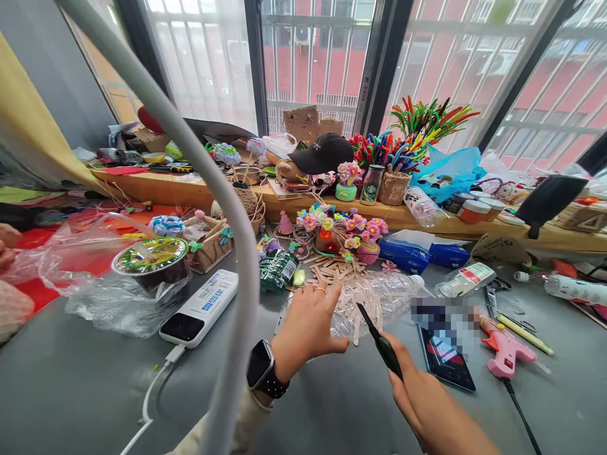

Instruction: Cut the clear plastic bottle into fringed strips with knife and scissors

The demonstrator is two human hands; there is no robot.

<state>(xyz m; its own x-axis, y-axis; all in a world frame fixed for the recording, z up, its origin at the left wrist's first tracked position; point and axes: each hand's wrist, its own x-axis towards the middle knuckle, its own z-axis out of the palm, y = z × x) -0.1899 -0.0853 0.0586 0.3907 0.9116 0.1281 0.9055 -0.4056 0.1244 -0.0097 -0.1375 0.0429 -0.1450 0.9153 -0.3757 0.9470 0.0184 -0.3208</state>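
Note:
A clear plastic bottle (386, 292) lies on its side on the grey table, its neck toward the right. My left hand (308, 319), with a ring and a smartwatch (260, 364) at the wrist, lies across the bottle's left part, thumb on the near side and fingers over the far side. In my right hand (422, 392) is a utility knife (386, 354) with a dark green handle. Its dark blade points up and left, over the bottle; whether it touches the plastic I cannot tell. Wooden craft sticks (327, 268) are spread behind and under the bottle.
A white cable or stand arm (244, 253) crosses the view at left. A power bank (202, 309) and a lidded cup (152, 259) stand left; a phone (446, 354) and pink glue gun (509, 347) lie right. Another person's hand (7, 243) shows at the left edge.

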